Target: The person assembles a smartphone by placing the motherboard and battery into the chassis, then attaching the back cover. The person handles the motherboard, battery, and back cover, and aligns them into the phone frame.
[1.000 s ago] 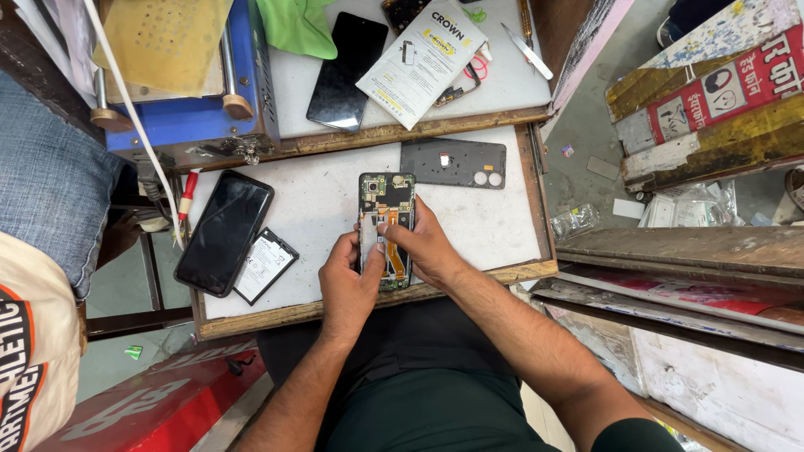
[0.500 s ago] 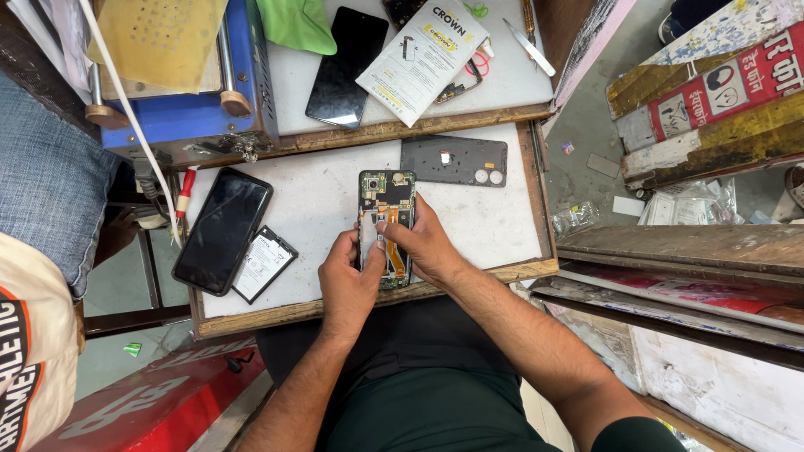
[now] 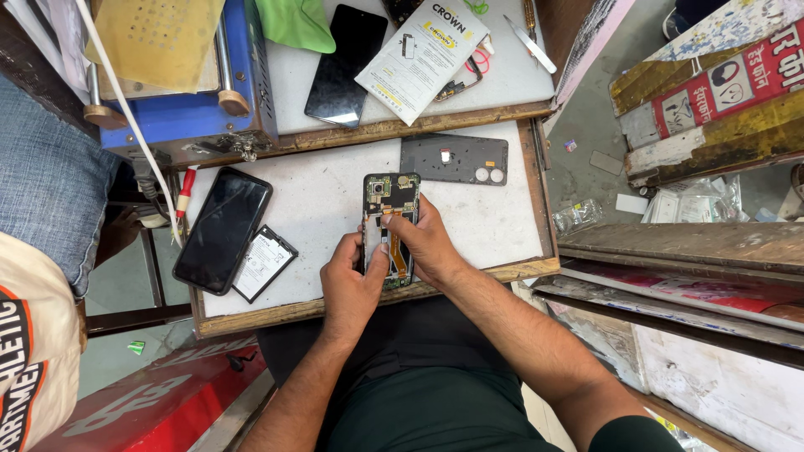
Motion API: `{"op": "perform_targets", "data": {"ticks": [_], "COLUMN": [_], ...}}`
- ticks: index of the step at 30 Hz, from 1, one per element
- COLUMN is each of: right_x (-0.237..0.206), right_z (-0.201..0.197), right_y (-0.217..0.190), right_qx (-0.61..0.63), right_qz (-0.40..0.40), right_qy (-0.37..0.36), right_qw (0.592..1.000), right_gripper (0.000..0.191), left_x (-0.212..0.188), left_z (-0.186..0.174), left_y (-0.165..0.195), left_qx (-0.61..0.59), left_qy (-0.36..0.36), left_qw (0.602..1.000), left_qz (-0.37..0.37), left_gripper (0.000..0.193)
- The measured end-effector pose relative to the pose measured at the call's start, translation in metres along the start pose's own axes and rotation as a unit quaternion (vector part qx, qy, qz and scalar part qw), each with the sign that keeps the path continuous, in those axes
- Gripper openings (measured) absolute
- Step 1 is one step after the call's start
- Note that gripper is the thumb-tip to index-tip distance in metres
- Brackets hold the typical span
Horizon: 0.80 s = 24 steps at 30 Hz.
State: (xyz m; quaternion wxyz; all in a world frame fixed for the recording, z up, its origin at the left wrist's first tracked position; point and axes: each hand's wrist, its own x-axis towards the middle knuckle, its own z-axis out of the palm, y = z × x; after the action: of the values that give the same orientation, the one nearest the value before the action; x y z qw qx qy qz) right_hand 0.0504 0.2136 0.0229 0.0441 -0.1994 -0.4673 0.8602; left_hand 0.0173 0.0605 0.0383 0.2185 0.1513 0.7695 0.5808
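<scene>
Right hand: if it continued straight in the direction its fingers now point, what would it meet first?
The right hand points up-left across the opened phone. Past that, probably bare white board; the blue machine lies further along, roughly.

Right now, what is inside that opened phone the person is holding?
The opened phone shows a green circuit board with a camera at the top and an orange flex cable lower down. The left hand and right hand cover its middle and lower edges.

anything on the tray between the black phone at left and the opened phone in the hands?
Head view: a loose battery lies beside the black phone. From it to the opened phone, held by the left hand and right hand, the tray is bare.
</scene>
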Motion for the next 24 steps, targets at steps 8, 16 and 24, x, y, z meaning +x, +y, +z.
{"op": "perform_targets", "data": {"ticks": [8,16,24], "right_x": [0.0,-0.001,-0.003], "right_z": [0.001,0.004,0.012], "right_y": [-0.004,-0.012,-0.021], "right_qx": [0.065,0.15,0.11], "right_qz": [0.013,0.038,0.013], "right_qy": [-0.013,-0.023,-0.047], "right_qw": [0.998,0.988,0.993], "right_gripper": [0.026,0.034,0.057], "left_x": [0.0,-0.008,-0.018], "left_z": [0.001,-0.043,-0.13], "left_y": [0.005,0.019,0.023], "left_qx": [0.007,0.207,0.527], "left_qy": [0.011,0.054,0.097], "left_qw": [1.0,0.976,0.844], "left_qz": [0.029,0.047,-0.006], "left_gripper": [0.02,0.032,0.047]}}
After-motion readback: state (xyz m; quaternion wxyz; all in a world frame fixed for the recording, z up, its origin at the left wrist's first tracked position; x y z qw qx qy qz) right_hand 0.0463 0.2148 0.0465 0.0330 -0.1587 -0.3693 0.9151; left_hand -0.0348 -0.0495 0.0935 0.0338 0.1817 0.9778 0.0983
